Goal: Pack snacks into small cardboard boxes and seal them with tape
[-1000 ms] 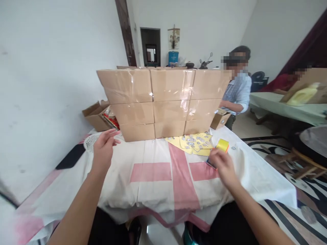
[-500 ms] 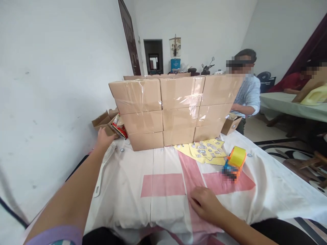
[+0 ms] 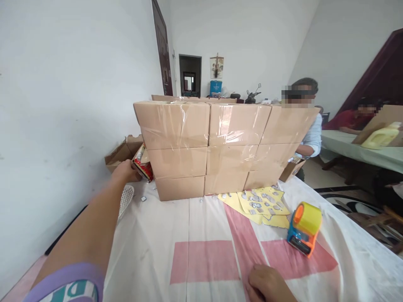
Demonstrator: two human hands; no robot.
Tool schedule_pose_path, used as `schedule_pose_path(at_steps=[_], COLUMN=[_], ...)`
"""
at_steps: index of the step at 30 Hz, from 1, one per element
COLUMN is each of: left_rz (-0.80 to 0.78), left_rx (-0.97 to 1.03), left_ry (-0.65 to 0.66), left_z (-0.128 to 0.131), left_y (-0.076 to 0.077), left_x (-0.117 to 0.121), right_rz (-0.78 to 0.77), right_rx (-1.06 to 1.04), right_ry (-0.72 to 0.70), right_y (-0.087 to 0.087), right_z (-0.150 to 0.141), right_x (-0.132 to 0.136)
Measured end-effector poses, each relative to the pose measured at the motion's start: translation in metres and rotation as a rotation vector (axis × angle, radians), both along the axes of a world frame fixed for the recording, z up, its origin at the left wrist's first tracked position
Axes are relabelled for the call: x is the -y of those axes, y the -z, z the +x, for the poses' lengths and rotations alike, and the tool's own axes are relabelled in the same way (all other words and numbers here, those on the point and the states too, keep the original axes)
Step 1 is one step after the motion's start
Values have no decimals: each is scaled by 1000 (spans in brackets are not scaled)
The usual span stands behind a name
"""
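My left hand [image 3: 126, 170] reaches to the far left of the table, its fingers closed on the near edge of a red, shiny packet [image 3: 143, 167]. The packet leans between the stack of taped cardboard boxes [image 3: 176, 163] and an open cardboard carton [image 3: 121, 153]. Beside my left forearm lies a white slotted spoon [image 3: 126, 199], partly covered by the arm. My right hand [image 3: 267, 282] rests on the tablecloth at the near edge, fingers curled in with nothing visible in them. Up and right of it stands a tape dispenser [image 3: 304, 228] with a yellow roll.
Yellow sheets with cut-out stickers [image 3: 258, 203] lie before the stack. A small open box [image 3: 291, 170] sits at its right end. Across the table is a person in a light blue shirt [image 3: 311, 136]. A wall [image 3: 63, 126] borders the left side.
My left hand has moved from beside the open carton onto the red packet, which has shifted slightly left from the boxes. The view has tilted; my right hand stays on the cloth.
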State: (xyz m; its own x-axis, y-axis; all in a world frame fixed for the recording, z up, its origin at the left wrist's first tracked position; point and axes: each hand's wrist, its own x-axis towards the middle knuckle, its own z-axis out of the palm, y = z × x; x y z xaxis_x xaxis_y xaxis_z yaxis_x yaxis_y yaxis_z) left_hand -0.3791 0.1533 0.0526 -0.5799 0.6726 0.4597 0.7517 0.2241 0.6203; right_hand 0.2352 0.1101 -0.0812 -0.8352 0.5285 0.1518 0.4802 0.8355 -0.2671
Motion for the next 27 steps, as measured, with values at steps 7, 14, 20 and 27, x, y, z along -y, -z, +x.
schedule_pose_path(at_steps=[7, 14, 20, 27], left_rz=[21, 63, -38, -288], left_rx=[-212, -264, -129, 10], left_ry=[-382, -417, 190, 334], left_z=[48, 167, 261, 305], left_y=[-45, -36, 4, 19], left_x=[100, 246, 283, 224], right_rz=[-49, -77, -87, 122], right_rx=[-62, -25, -105, -340], right_ry=[52, 62, 20, -317], right_y=[-4, -17, -26, -20], right_z=[-1, -1, 5, 7], right_x=[3, 5, 4, 57])
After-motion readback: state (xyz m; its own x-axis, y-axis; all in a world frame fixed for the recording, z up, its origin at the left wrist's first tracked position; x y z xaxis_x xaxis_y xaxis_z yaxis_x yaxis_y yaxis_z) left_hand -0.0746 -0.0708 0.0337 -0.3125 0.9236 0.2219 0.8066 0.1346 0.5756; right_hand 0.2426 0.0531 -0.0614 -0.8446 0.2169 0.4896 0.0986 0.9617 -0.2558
